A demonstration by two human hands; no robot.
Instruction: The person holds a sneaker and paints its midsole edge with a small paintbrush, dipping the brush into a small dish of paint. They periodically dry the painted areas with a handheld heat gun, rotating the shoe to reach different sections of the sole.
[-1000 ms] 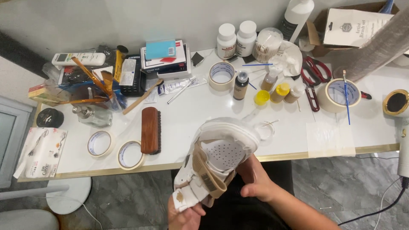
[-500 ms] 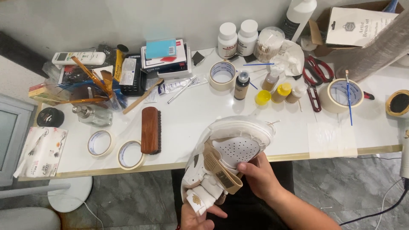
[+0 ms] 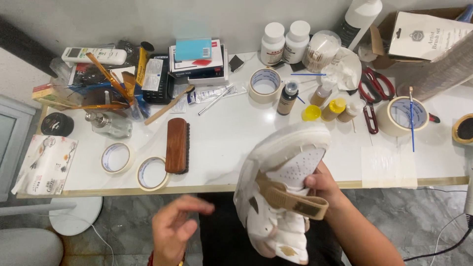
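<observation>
A blue-topped stack of flat boxes sits at the table's back edge beside two white-capped jars — while the right hand grips a white sneaker, tan-strapped and perforated, over the front edge, left hand open, empty.

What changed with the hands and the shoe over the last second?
The left hand let go of the white shoe and moved off to the left, now open and empty. The right hand alone keeps holding the shoe. The brush and tape rolls stayed put.
</observation>
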